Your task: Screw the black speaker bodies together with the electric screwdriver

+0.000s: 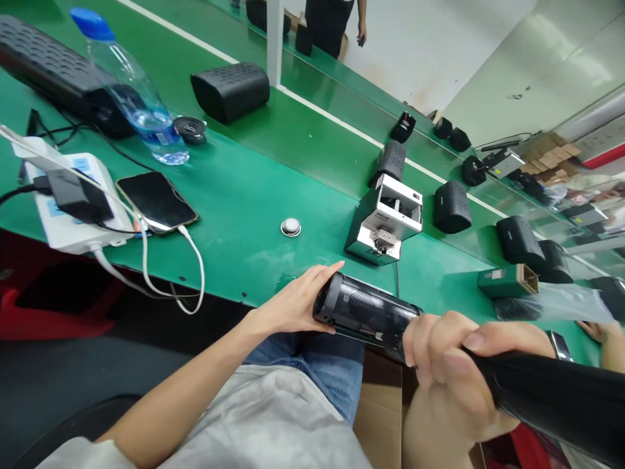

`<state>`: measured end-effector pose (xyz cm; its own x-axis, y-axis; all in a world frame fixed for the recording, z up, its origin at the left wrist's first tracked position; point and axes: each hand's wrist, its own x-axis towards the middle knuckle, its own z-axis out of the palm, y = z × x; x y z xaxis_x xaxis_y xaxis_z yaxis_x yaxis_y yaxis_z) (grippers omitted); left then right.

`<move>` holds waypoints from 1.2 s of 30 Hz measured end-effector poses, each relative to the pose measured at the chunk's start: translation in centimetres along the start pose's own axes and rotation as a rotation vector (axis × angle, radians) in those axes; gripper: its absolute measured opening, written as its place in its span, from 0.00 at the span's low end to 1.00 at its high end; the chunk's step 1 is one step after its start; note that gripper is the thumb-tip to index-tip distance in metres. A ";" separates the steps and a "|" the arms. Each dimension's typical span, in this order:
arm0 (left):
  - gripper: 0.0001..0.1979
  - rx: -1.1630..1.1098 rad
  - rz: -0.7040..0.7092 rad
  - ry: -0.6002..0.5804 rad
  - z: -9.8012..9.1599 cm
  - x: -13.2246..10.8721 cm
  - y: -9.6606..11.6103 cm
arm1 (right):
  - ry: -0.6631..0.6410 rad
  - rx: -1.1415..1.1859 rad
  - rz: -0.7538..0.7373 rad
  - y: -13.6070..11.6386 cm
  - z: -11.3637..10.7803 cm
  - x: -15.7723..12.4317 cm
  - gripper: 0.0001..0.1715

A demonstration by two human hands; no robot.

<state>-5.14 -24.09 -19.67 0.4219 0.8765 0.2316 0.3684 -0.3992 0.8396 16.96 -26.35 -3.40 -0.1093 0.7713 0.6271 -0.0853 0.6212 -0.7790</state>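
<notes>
A black cylindrical speaker body with mesh panels lies across my lap at the edge of the green bench. My left hand cups its left end, fingers stretched along it. My right hand is closed around the right part of the cylinder, where a black sleeve covers it, thumb on top.
On the bench lie a phone on a white cable, a power strip, a water bottle, a silver round part, a white-grey machine, a green box and several black speakers. Another person's hand is at the right.
</notes>
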 end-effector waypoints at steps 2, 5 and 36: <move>0.75 -0.005 -0.003 0.001 -0.1 0.0 0.0 | -0.021 0.045 -0.031 0.2 0.4 0.0 0.13; 0.74 -0.009 -0.015 0.005 -0.1 -0.1 0.0 | -0.053 0.068 -0.007 0.0 0.5 0.3 0.12; 0.74 0.002 -0.028 0.021 0.3 -0.2 -0.6 | 0.462 -0.104 -0.305 8.9 -2.8 16.4 0.14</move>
<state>-5.22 -24.09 -20.36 0.3934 0.8931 0.2182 0.3820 -0.3747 0.8448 17.22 -7.77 -0.06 0.3524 0.5209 0.7775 0.0553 0.8177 -0.5729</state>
